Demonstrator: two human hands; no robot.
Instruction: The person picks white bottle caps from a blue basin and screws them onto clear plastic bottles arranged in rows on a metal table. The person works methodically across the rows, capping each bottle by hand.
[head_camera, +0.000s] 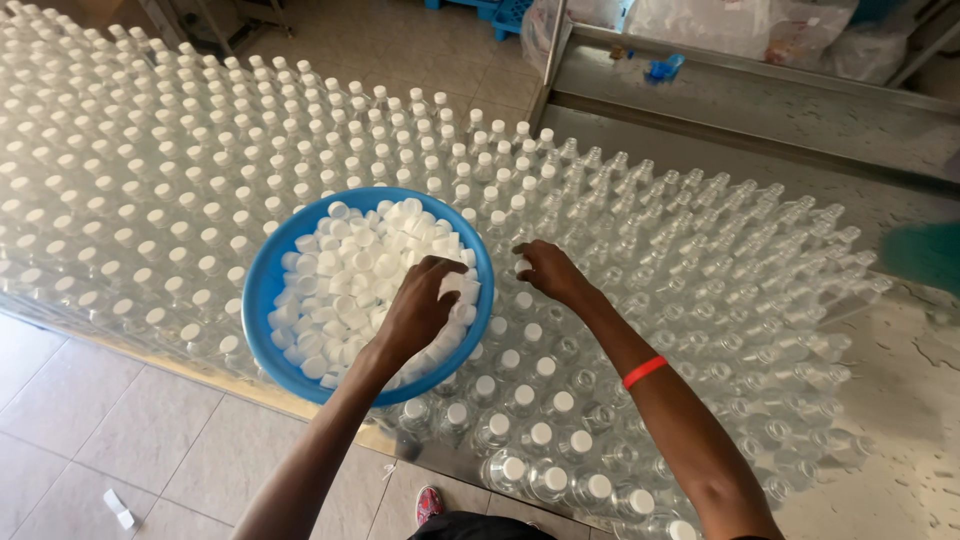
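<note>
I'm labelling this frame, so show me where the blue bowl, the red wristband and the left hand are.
blue bowl (258, 290): head view, on its bare left rim.
red wristband (644, 371): head view, on the middle of the band around the right wrist.
left hand (418, 310): head view, on the back of the hand, over the white caps.

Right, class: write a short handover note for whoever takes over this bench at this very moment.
Left hand: fingers in the round blue plastic bowl of white plastic caps, gripping some.
Right hand: setting a cap on a clear plastic bottle.
Done: bottles left of and nearest the bowl are capped.
Left: the open bottles to the right.
</note>
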